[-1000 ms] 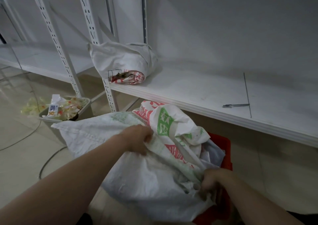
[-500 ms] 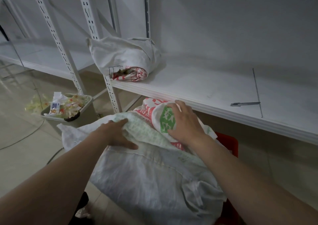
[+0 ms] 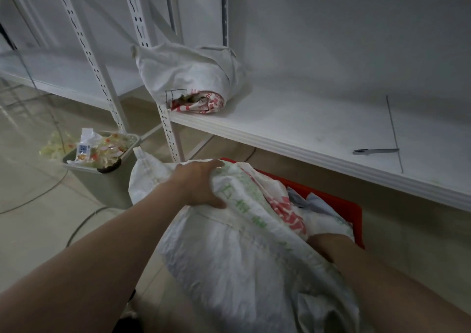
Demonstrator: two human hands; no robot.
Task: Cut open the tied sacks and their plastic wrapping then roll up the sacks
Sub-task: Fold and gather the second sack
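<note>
A pile of white woven sacks (image 3: 237, 256) with green and red print lies bunched over a red crate (image 3: 341, 202) on the floor. My left hand (image 3: 201, 185) lies on the far top of the pile, fingers and thumb curled round a fold of sack. My right hand (image 3: 328, 243) is pushed under the sacks at the right; only the wrist and forearm show, the fingers are hidden. A rolled bundle of sacks (image 3: 188, 78) sits on the white shelf (image 3: 293, 129) at its left end.
A dark cutter tool (image 3: 374, 151) lies on the shelf at the right. A grey bin (image 3: 102, 179) stuffed with plastic wrapping stands on the tiled floor at the left. White slotted shelf uprights (image 3: 168, 129) rise behind the pile. A cable (image 3: 79, 228) runs across the floor.
My right hand left the top of the printed sack and went down under the pile at the right. My left hand shifted right onto the top fold. The sacks rolled toward the crate.
</note>
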